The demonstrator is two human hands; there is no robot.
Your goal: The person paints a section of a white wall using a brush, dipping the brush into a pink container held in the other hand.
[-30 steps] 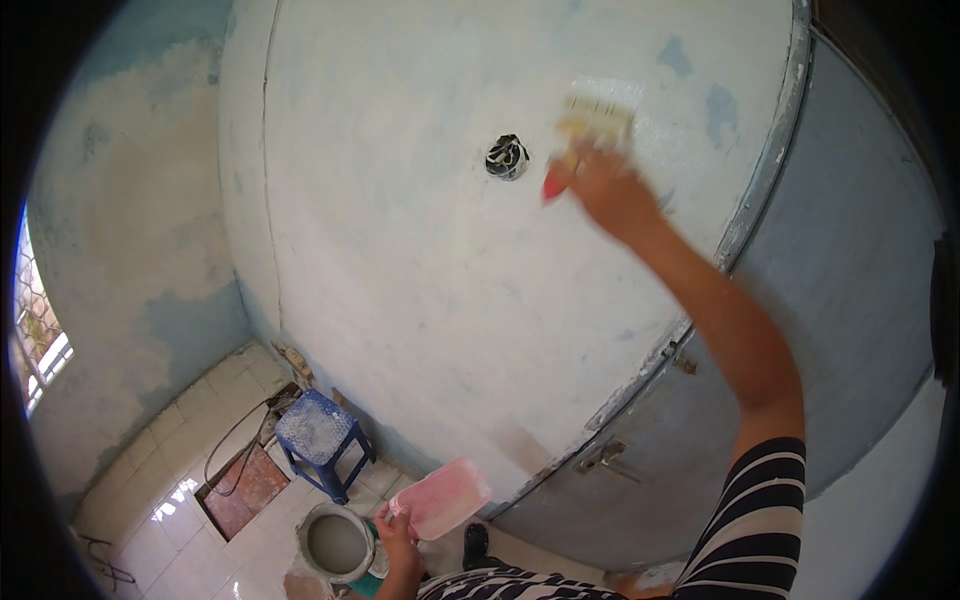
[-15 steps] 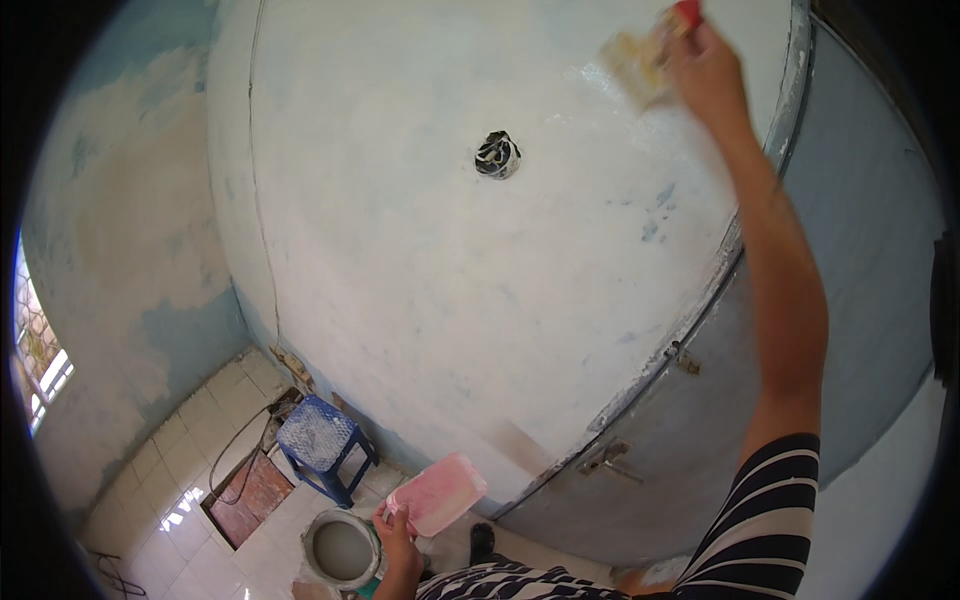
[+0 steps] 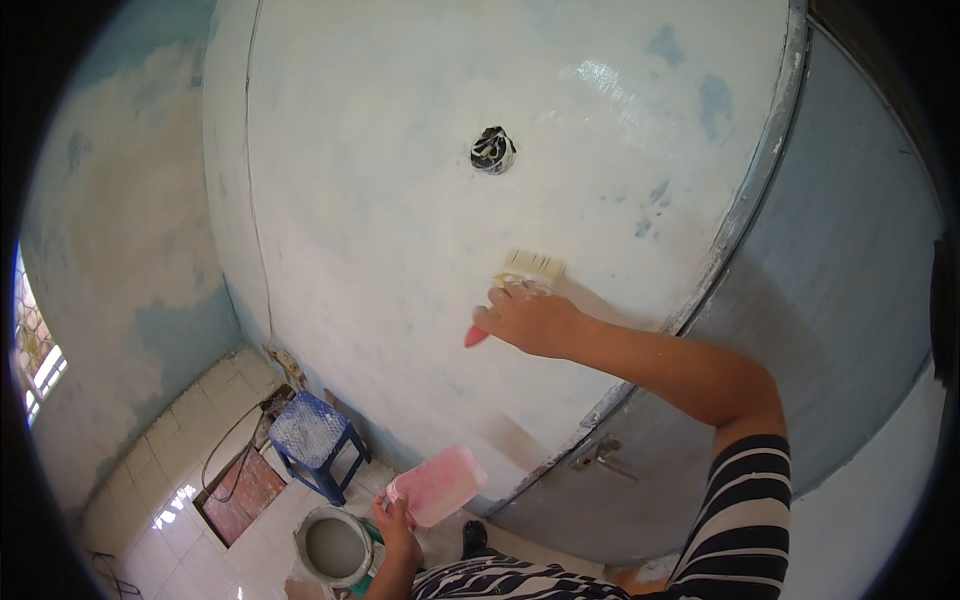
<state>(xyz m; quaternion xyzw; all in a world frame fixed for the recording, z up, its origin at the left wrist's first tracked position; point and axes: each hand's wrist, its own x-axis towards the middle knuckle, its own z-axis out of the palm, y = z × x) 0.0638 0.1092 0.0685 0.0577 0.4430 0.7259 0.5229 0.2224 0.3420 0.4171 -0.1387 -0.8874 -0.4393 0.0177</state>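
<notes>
My right hand (image 3: 532, 317) grips a wide paintbrush (image 3: 534, 266) by its red handle, in front of the pale, patchy wall (image 3: 400, 300). The pale bristles point up; whether they touch the wall I cannot tell. A wet, shiny patch shows higher on the wall. Low down, my left hand (image 3: 396, 519) has its fingers closed on the edge of a shallow pink plastic tray (image 3: 440, 484). Just left of that hand a bucket (image 3: 336, 546) of greyish liquid stands on the floor.
A paint-spattered blue stool (image 3: 317, 440) stands by the wall's foot, beside a cable and a reddish floor panel (image 3: 240, 497). A hole with wires (image 3: 492, 151) opens in the wall. At right is a grey door (image 3: 740, 340) with a handle (image 3: 600, 455).
My right hand has brought the brush down and left from the upper right of the wall to its middle. My left hand and the tray stay almost in place.
</notes>
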